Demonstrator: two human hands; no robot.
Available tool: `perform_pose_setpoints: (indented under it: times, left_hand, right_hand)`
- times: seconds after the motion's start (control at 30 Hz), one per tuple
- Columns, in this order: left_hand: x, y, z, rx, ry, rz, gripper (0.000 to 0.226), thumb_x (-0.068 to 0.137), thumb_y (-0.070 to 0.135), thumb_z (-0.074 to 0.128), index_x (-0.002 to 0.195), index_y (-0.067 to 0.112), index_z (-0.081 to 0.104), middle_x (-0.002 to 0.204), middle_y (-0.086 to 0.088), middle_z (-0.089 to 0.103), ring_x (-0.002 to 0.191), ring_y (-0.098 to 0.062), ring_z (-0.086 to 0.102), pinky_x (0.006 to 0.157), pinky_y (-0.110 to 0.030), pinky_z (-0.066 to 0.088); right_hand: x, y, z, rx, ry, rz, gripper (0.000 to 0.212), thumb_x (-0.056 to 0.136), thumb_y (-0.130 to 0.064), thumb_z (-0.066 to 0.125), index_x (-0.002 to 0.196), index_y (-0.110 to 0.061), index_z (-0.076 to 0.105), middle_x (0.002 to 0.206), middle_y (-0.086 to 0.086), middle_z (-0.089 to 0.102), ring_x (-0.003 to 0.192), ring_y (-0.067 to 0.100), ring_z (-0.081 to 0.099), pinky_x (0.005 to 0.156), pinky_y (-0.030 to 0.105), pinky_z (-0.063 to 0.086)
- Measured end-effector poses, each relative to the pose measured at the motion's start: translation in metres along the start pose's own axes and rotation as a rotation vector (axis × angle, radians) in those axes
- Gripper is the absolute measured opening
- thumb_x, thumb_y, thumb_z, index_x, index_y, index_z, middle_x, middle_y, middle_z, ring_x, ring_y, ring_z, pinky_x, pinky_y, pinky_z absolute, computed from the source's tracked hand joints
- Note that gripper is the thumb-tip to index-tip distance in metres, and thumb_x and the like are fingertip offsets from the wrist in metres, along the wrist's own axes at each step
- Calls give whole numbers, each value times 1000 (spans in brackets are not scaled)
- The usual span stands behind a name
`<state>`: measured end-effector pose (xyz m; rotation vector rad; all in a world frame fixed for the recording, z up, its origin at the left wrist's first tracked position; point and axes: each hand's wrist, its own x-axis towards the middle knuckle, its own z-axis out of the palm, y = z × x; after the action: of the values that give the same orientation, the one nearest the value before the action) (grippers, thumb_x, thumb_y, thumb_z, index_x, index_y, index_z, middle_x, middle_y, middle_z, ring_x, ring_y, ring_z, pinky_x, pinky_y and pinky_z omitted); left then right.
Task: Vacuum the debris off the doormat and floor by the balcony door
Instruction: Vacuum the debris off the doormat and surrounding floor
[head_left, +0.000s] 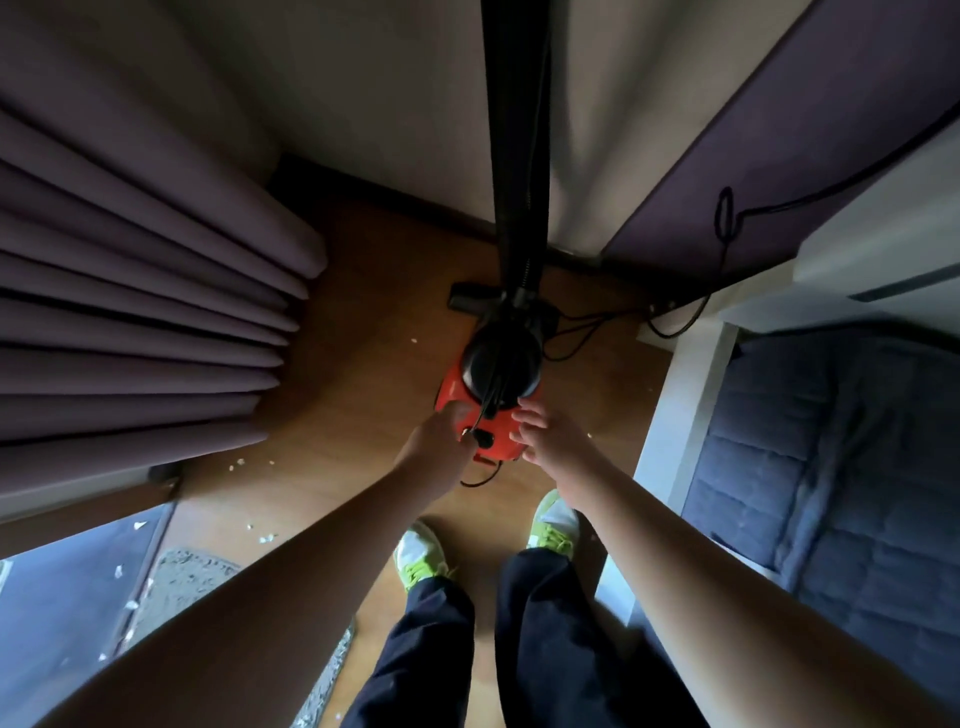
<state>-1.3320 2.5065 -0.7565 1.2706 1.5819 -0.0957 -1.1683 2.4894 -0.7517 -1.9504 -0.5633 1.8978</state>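
Red vacuum (485, 410) with black dome, left hand (436, 441) pinching its cord (480, 415), right hand (545, 434) spread loosely.

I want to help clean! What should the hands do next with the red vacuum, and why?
Probably switch it on: the left hand pinches the cord by the black button, the right hand rests on the red vacuum, and white crumbs still litter the floor.

The left arm (270, 597) hides most of the doormat (192, 571), seemingly.
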Motion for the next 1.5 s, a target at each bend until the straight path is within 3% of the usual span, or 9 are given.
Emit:
perform_pose_setpoints:
  times: [0.2, 0.37, 0.57, 0.77, 0.87, 0.97, 1.13, 1.3, 1.5]
  left_hand:
    - [53, -19, 52, -153, -94, -210, 58, 94, 17, 57, 146, 21, 32, 103, -1, 56, 85, -33, 69, 71, -43, 59]
    - [74, -33, 73, -352, -156, -340, 50, 91, 8, 63, 136, 14, 45, 116, -17, 61, 82, -26, 63, 49, -23, 47]
    - [72, -28, 62, -246, -154, -190, 23, 90, 17, 66, 113, 16, 63, 98, -11, 68, 79, -24, 63, 68, -33, 52]
    - [59, -18, 64, -141, -268, -14, 5, 93, 14, 60, 94, 15, 56, 72, 1, 61, 55, -10, 55, 61, -33, 49]
    - [41, -17, 65, 0, -200, 99, 26, 99, 17, 56, 80, 33, 48, 79, 2, 59, 61, -10, 54, 66, -26, 50]
    - [24, -29, 65, 5, -177, 182, 15, 103, 22, 52, 96, 14, 62, 76, -5, 60, 53, -7, 50, 51, -15, 41]
    - [4, -48, 67, 98, -235, 173, 16, 101, 24, 55, 101, 17, 70, 91, 8, 64, 76, -2, 56, 64, -11, 39]
    - [-7, -37, 72, 160, -298, 136, 32, 102, 22, 50, 132, 28, 59, 129, 0, 63, 116, -17, 60, 89, -25, 46]
    - [-18, -34, 64, 236, -319, 89, 31, 101, 15, 47, 128, 22, 60, 132, 0, 61, 116, -19, 60, 84, -23, 45]
  right_hand:
    - [44, 29, -1, -9, 50, 40, 47, 95, 11, 39, 134, -14, 50, 129, 8, 57, 117, 27, 57, 94, 37, 46]
    - [54, 39, -3, 74, 42, 65, 42, 97, 12, 41, 132, -8, 49, 117, 9, 59, 72, 5, 60, 64, 18, 45]
    - [59, 26, 14, -33, 28, -19, 30, 91, 6, 50, 107, -18, 58, 79, -6, 60, 66, 8, 56, 47, 14, 41]
    - [69, 9, 25, 1, -25, 100, 17, 86, -15, 63, 101, -17, 56, 86, 11, 59, 64, 14, 61, 61, 28, 44]
    - [69, 4, 25, 340, -13, 96, 9, 95, -20, 61, 89, -19, 55, 81, 2, 60, 71, 11, 59, 61, 24, 46]
    - [58, -4, 9, 583, 30, 45, 14, 99, -24, 57, 87, -18, 58, 71, -4, 55, 63, 7, 59, 63, 23, 46]
    - [26, -22, -35, 890, 203, -64, 24, 100, -33, 51, 84, -16, 55, 60, -5, 44, 56, 10, 46, 85, 33, 48]
    - [4, -11, -71, 875, 512, -57, 28, 101, -38, 50, 85, -17, 58, 62, -4, 41, 53, 10, 43, 68, 28, 50]
    - [-4, 25, -79, 426, 677, -52, 23, 102, -19, 43, 92, -19, 63, 72, 1, 51, 62, 11, 52, 61, 22, 47]
